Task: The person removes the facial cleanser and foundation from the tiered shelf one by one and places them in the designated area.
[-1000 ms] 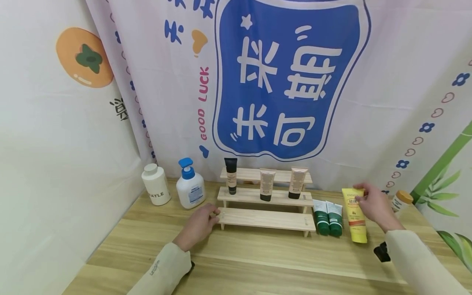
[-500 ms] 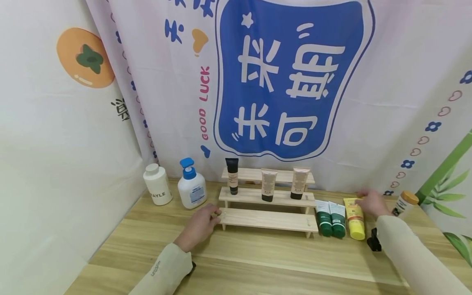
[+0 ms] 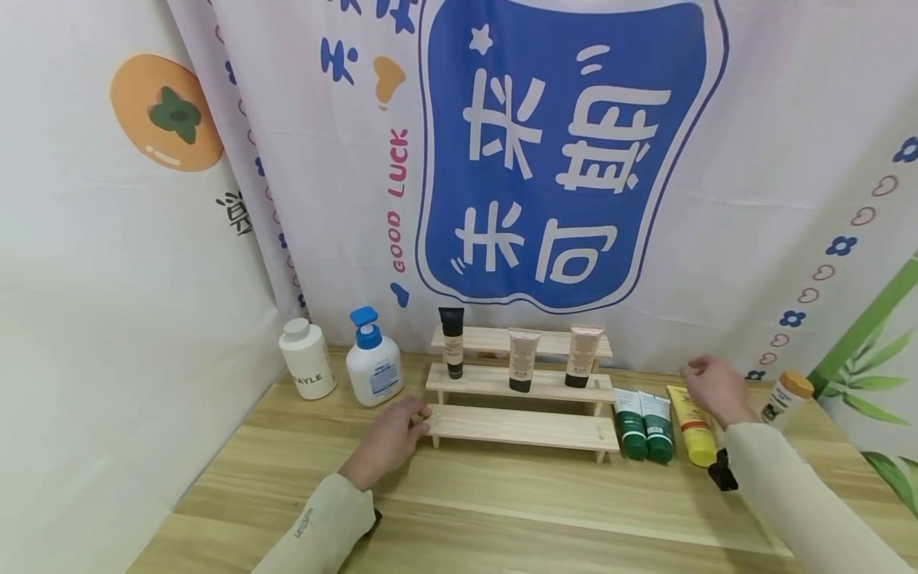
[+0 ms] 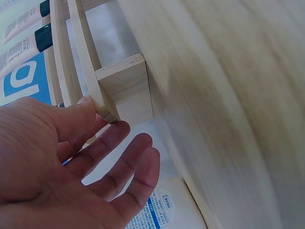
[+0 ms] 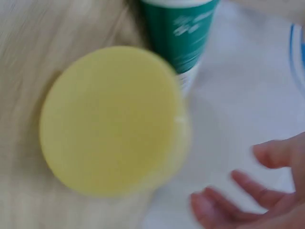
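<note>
My left hand [image 3: 390, 438] pinches the left end of the lowest step of a three-tier wooden shelf [image 3: 523, 426]. In the left wrist view the thumb lies on the board's end [image 4: 106, 102] and the index finger is beneath it; the other fingers are spread. My right hand [image 3: 719, 391] hovers by the upper end of a yellow tube [image 3: 697, 430], holding nothing. Its loosely bent fingers [image 5: 259, 191] stand apart from the tube's round yellow cap [image 5: 114, 121] in the right wrist view. Two green-and-white tubes [image 3: 644, 426] sit left of the yellow one.
The shelf's middle step carries a black-topped tube [image 3: 453, 343] and two beige tubes [image 3: 522, 359]. At the left are a white bottle [image 3: 307, 363] and a blue-capped pump bottle [image 3: 374, 371]. An orange-capped bottle [image 3: 787, 395] stands far right, and a printed curtain [image 3: 760, 159] hangs behind.
The yellow tube has been lowered beside the green tubes and let go. My right hand has lifted away from it. The left hand keeps its hold on the shelf.
</note>
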A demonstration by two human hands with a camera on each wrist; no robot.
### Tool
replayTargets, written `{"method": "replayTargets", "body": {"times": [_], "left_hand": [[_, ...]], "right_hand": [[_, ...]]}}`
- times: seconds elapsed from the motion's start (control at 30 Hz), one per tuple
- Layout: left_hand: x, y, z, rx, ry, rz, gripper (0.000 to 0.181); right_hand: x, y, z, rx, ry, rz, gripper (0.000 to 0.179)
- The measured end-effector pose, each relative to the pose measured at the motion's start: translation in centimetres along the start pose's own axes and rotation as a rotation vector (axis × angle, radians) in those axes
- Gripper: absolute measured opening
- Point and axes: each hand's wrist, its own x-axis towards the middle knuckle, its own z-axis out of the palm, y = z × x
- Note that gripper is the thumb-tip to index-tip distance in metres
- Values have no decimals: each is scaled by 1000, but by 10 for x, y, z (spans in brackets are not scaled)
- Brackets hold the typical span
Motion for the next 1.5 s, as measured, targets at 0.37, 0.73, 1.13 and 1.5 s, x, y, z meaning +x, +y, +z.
{"method": "replayTargets", "body": {"times": [0.37, 0.73, 1.13, 1.5], "left_hand": [[-1, 1, 0, 12, 5, -9, 12], [-1, 0, 1, 13, 1, -6, 13], [-1, 1, -1, 8, 1, -13, 13], [-1, 1, -1, -7, -2, -16, 13]], "right_hand": [[-25, -68, 2, 58, 112, -377, 53], [-35, -93, 6, 102, 176, -555, 38], [-36, -107, 23, 198, 226, -755, 34], [-39, -112, 37, 240, 275, -809, 28]]}}
